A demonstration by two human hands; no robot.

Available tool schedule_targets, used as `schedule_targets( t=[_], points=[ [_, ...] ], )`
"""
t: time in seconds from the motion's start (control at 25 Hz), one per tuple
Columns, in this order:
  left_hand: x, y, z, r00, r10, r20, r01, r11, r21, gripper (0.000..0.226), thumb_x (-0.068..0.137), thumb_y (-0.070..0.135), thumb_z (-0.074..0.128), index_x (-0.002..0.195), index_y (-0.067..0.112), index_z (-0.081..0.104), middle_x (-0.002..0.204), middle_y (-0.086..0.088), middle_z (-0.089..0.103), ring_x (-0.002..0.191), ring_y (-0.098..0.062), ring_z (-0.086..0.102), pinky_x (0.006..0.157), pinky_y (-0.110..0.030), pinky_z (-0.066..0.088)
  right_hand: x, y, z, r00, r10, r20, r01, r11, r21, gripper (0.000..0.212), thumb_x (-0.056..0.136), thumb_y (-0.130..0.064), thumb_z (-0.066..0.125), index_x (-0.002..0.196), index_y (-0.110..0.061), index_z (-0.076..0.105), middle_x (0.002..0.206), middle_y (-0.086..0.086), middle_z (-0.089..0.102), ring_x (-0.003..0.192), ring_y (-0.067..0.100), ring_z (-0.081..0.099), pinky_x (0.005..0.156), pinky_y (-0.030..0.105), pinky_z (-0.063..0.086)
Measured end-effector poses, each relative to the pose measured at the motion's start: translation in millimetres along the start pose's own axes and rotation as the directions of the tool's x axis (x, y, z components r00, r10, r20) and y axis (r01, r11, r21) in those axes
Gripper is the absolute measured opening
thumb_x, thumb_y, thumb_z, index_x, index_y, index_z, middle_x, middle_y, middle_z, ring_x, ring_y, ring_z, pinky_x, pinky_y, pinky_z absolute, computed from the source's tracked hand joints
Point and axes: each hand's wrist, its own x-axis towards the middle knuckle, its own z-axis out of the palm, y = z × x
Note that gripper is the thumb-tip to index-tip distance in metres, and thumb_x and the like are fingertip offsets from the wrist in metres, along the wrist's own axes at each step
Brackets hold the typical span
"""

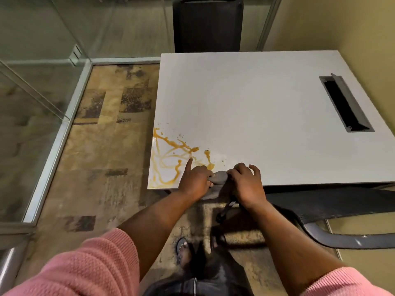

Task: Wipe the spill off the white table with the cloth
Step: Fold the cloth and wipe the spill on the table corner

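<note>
An orange-brown spill (171,154) streaks the near left corner of the white table (256,107). A grey cloth (219,178) lies bunched at the table's front edge, partly hanging over it. My left hand (195,178) grips the cloth's left side, its index finger stretched out toward the spill. My right hand (245,182) holds the cloth's right side, with some fingers raised. Both hands cover much of the cloth.
A dark cable slot (346,103) with a raised flap sits at the table's right. A black chair (207,24) stands at the far edge. A mesh chair (333,206) is at the front right. Glass partitions (42,103) line the left; a wall is on the right.
</note>
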Motion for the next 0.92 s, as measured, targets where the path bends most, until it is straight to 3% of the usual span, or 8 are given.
schedule_targets(
  t=[0.24, 0.4, 0.48, 0.64, 0.72, 0.84, 0.92],
  points=[
    [47.8, -2.0, 32.7, 0.996, -0.093, 0.0, 0.093, 0.995, 0.036, 0.027, 0.1, 0.023, 0.059, 0.125, 0.025, 0.07, 0.12, 0.002, 0.069, 0.122, -0.018, 0.06, 0.127, -0.042, -0.011, 40.3, 30.3, 34.8, 0.994, 0.061, 0.094, -0.063, 0.998, 0.016, 0.045, 0.08, -0.006, 0.068, 0.123, -0.019, 0.07, 0.118, 0.006, 0.063, 0.111, 0.028, 0.06, 0.117, 0.046, 0.025],
    [77.2, -16.1, 49.8, 0.982, -0.154, -0.109, 0.153, 0.988, -0.022, 0.028, 0.099, 0.015, 0.055, 0.122, 0.016, 0.071, 0.119, -0.003, 0.071, 0.122, -0.023, 0.06, 0.129, -0.043, -0.006, 74.6, 37.9, 57.9, 0.993, 0.088, 0.081, -0.093, 0.993, 0.069, 0.043, 0.081, -0.007, 0.063, 0.122, -0.016, 0.071, 0.121, 0.009, 0.065, 0.118, 0.031, 0.059, 0.116, 0.05, 0.028],
    [81.1, -22.7, 56.1, 0.969, -0.199, -0.145, 0.191, 0.979, -0.069, 0.033, 0.097, 0.012, 0.058, 0.127, 0.014, 0.069, 0.13, -0.004, 0.069, 0.132, -0.024, 0.056, 0.128, -0.045, -0.004, 83.9, 32.4, 69.2, 0.993, 0.092, 0.07, -0.1, 0.987, 0.125, 0.05, 0.083, -0.007, 0.062, 0.132, -0.014, 0.066, 0.132, 0.01, 0.062, 0.129, 0.03, 0.054, 0.12, 0.053, 0.026],
    [68.8, -23.7, 77.0, 0.98, -0.141, -0.142, 0.14, 0.99, -0.018, 0.046, 0.1, 0.01, 0.053, 0.146, 0.008, 0.055, 0.159, -0.009, 0.047, 0.154, -0.027, 0.034, 0.13, -0.051, 0.01, 72.9, 12.1, 96.5, 0.994, 0.016, 0.104, -0.033, 0.986, 0.164, 0.059, 0.096, -0.016, 0.057, 0.154, -0.012, 0.047, 0.164, 0.011, 0.04, 0.154, 0.031, 0.031, 0.127, 0.056, 0.02],
    [58.5, -25.5, 95.0, 0.989, -0.135, -0.062, 0.134, 0.991, -0.015, 0.053, 0.103, 0.016, 0.047, 0.155, 0.007, 0.043, 0.169, -0.011, 0.031, 0.159, -0.026, 0.021, 0.131, -0.048, 0.009, 60.0, 9.1, 115.9, 0.981, -0.026, 0.194, -0.007, 0.987, 0.164, 0.061, 0.107, -0.031, 0.043, 0.164, -0.014, 0.028, 0.174, 0.009, 0.02, 0.161, 0.029, 0.014, 0.129, 0.057, 0.012],
    [50.3, -34.9, 122.3, 0.978, -0.186, 0.09, 0.182, 0.982, 0.057, 0.062, 0.108, 0.027, 0.034, 0.165, 0.01, 0.018, 0.175, -0.008, 0.006, 0.162, -0.022, 0.0, 0.132, -0.043, 0.001, 51.8, 15.1, 141.0, 0.941, -0.029, 0.336, -0.002, 0.996, 0.09, 0.067, 0.11, -0.051, 0.016, 0.166, -0.021, -0.006, 0.174, 0.002, -0.016, 0.16, 0.02, -0.02, 0.129, 0.055, -0.009],
    [51.9, -40.8, 130.4, 0.974, -0.201, 0.106, 0.189, 0.976, 0.113, 0.064, 0.108, 0.031, 0.028, 0.166, 0.011, 0.009, 0.175, -0.007, -0.003, 0.162, -0.021, -0.006, 0.132, -0.043, -0.001, 56.3, 15.0, 149.1, 0.936, -0.029, 0.35, 0.019, 0.999, 0.03, 0.069, 0.109, -0.052, 0.011, 0.165, -0.02, -0.012, 0.172, 0.002, -0.024, 0.158, 0.02, -0.026, 0.128, 0.055, -0.014]
  ],
)
